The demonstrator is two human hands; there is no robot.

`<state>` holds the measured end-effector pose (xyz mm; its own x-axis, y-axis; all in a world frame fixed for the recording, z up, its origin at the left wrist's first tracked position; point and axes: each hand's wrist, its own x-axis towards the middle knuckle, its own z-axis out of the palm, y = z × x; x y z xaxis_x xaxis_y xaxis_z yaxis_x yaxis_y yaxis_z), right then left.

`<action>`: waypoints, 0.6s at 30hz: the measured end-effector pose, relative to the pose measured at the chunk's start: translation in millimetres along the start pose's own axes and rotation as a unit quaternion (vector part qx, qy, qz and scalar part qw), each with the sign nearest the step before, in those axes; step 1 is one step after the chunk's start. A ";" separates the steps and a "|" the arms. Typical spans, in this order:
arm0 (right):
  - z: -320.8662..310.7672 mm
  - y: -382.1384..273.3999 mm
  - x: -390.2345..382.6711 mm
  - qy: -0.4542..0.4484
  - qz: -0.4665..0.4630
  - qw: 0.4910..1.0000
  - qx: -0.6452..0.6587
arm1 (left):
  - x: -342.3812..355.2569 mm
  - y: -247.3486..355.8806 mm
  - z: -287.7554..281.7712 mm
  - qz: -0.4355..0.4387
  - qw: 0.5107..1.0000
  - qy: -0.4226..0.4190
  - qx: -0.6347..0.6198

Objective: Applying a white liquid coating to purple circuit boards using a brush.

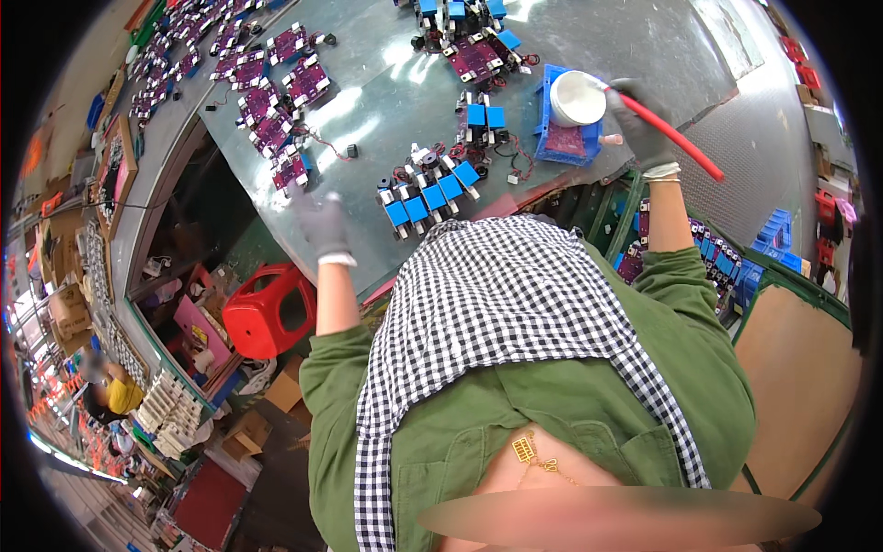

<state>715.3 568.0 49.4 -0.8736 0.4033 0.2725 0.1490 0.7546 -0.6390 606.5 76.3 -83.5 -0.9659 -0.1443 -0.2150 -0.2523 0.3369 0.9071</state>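
My right hand (642, 124), in a grey glove, is closed around a long red-handled brush (681, 143). Its pale tip reaches the rim of a round white tub (578, 99), which sits in a blue plastic bin (544, 152). My left hand (322, 225), also gloved, is smeared by motion over the table's near left edge. Closest to it lies a purple circuit board (290, 172) with white connectors. Between my hands, a row of small modules with blue blocks (432, 196) stands on the table, and another pair of blue-block modules (486, 116) lies beyond it.
Many purple boards (267, 106) with loose wires cover the left of the grey table (368, 110); more lie at the far middle (474, 57). A red stool (269, 311) stands below the left edge. Racked boards (717, 258) are at my right, beside a blue crate (774, 235).
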 end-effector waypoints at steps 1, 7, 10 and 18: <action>4.7 8.6 1.4 0.006 -0.010 1.000 0.002 | -22.0 8.8 -0.8 0.200 0.962 -0.022 0.185; 17.2 25.8 5.3 -0.005 -0.212 0.939 -0.270 | -65.8 11.3 3.0 0.510 0.730 -0.171 0.422; 11.7 10.7 3.5 0.033 -0.202 0.961 -0.185 | -70.3 -1.0 -5.0 0.548 0.720 -0.138 0.402; 28.7 -93.1 4.6 -0.026 -0.119 0.966 0.226 | -84.8 80.5 -34.0 -0.019 0.977 -0.206 -0.055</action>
<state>684.1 484.8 89.5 -0.8817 0.2103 0.4224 -0.2675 0.5147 -0.8146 670.1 84.0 20.1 -0.9032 0.2397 -0.3560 -0.3024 0.2333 0.9242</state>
